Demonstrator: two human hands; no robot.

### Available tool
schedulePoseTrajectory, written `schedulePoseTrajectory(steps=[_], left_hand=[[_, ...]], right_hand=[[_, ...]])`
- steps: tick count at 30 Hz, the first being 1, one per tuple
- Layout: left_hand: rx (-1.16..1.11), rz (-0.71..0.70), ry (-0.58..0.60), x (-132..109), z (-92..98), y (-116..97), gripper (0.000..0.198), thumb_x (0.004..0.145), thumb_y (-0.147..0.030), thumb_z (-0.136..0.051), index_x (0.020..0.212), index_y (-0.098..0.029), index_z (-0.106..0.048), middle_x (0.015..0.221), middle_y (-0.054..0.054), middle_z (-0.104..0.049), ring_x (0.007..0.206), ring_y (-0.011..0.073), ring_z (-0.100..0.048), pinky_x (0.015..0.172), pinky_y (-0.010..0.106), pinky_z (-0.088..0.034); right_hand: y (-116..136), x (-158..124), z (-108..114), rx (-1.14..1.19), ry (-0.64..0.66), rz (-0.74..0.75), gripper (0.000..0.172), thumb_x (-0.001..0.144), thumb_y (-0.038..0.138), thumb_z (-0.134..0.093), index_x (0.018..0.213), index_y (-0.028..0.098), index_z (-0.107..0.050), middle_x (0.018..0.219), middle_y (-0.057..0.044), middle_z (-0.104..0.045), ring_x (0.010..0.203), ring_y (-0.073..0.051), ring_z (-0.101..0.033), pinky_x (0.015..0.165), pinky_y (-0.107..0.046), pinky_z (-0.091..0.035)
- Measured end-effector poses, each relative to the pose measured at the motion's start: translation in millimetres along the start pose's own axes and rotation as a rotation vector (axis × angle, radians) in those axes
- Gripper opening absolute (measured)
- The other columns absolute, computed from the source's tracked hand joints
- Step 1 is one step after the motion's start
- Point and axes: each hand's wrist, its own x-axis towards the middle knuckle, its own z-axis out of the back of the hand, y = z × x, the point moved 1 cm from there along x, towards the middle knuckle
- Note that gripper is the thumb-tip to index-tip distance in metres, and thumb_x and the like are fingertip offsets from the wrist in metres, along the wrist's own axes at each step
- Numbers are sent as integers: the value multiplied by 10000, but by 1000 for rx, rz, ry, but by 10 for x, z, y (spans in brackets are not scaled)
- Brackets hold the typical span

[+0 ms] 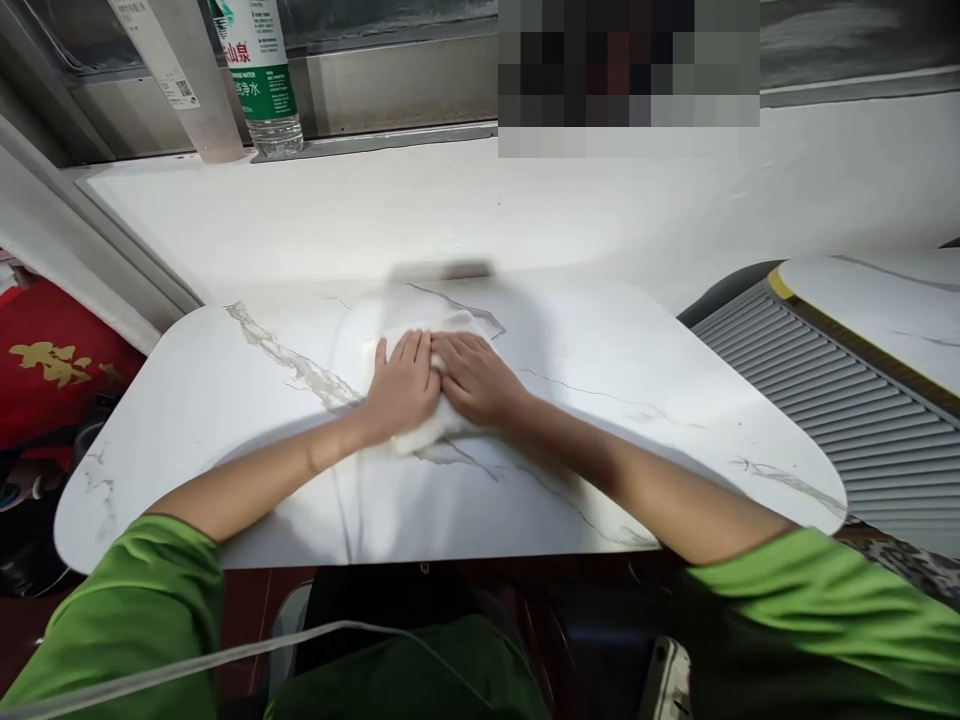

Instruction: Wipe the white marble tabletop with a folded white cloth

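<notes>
A white cloth (450, 327) lies on the white marble-patterned table (600, 400) near its middle. My left hand (401, 385) rests flat on the cloth with its fingers stretched out and close together. My right hand (474, 378) lies flat beside it on the same cloth, fingers extended and touching the left hand's fingertips. Both palms press down on the cloth, which shows above and below them. Green sleeves cover my upper arms at the bottom of the view.
A water bottle with a green label (259, 75) stands on the white window ledge (525, 200) at the back left. A red cloth with gold pattern (52, 360) is at the left. A grey ribbed vent (832, 410) and a second tabletop (885, 300) lie at the right.
</notes>
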Motion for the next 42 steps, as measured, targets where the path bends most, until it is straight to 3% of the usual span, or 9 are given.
schedulePoseTrajectory(steps=[4, 7, 11, 15, 19, 23, 29, 35, 42], left_hand=[[-32, 12, -16, 661, -21, 206, 535, 981, -185, -270, 1495, -74, -369, 1583, 145, -374, 1477, 233, -315, 1231, 507, -167], [-46, 5, 7, 941, -23, 303, 534, 979, -178, -275, 1496, -88, -369, 1584, 129, -377, 1475, 216, -314, 1234, 483, -157], [-49, -19, 5, 965, -30, 302, 536, 982, -187, -265, 1503, -103, -363, 1594, 123, -361, 1480, 222, -304, 1231, 495, -152], [-44, -31, 7, 735, -45, 158, 542, 985, -205, -258, 1505, -87, -358, 1598, 129, -351, 1488, 226, -292, 1234, 503, -154], [-33, -78, 34, 387, -60, -145, 549, 1003, -241, -244, 1519, -76, -336, 1608, 132, -330, 1502, 228, -267, 1243, 500, -133], [-39, -139, 129, 79, -84, -659, 570, 1012, -263, -247, 1541, -57, -291, 1627, 129, -282, 1520, 236, -224, 1251, 509, -103], [-92, -281, 169, 42, -263, -1621, 600, 1014, -288, -265, 1533, 13, -276, 1620, 171, -271, 1517, 283, -225, 1242, 559, -128], [-143, -388, 11, 537, -535, -2058, 554, 969, -222, -341, 1475, -5, -399, 1554, 218, -392, 1466, 323, -336, 1212, 596, -207], [-91, -372, 209, 1567, -559, -1746, 589, 1008, -254, -229, 1556, -38, -243, 1642, 136, -233, 1527, 245, -198, 1248, 502, -99]], right_hand=[[-455, 499, -112, -26, 7, -114, 456, 851, 160, -361, 1252, 85, -565, 1285, -194, -628, 1183, -324, -536, 1059, -476, -375], [-616, 688, -172, -40, -23, -231, 471, 854, 154, -358, 1272, 83, -562, 1330, -187, -614, 1232, -320, -516, 1084, -475, -350], [-627, 650, -183, -54, -26, -235, 512, 878, 175, -347, 1346, 69, -527, 1417, -171, -565, 1296, -316, -484, 1119, -483, -320], [-503, 367, -93, -83, -9, -180, 523, 900, 187, -324, 1374, 67, -508, 1447, -172, -541, 1316, -310, -477, 1122, -492, -328], [-284, -124, 66, -109, -17, -143, 513, 935, 218, -296, 1379, 71, -508, 1445, -175, -545, 1333, -307, -476, 1126, -502, -340], [-144, -781, 310, -154, -61, -137, 504, 954, 246, -297, 1369, 70, -522, 1417, -185, -565, 1340, -305, -484, 1133, -499, -362], [-457, -1730, 811, -221, -23, -224, 499, 957, 353, -355, 1386, 158, -522, 1408, -147, -582, 1320, -310, -523, 1097, -539, -415], [-1036, -1959, 1036, -263, 25, -385, 551, 914, 371, -350, 1424, 221, -492, 1461, -125, -540, 1396, -332, -442, 1133, -590, -337], [-1690, -1207, 918, -276, -32, -445, 493, 931, 312, -347, 1360, 147, -525, 1415, -163, -567, 1341, -341, -474, 1115, -577, -324]])
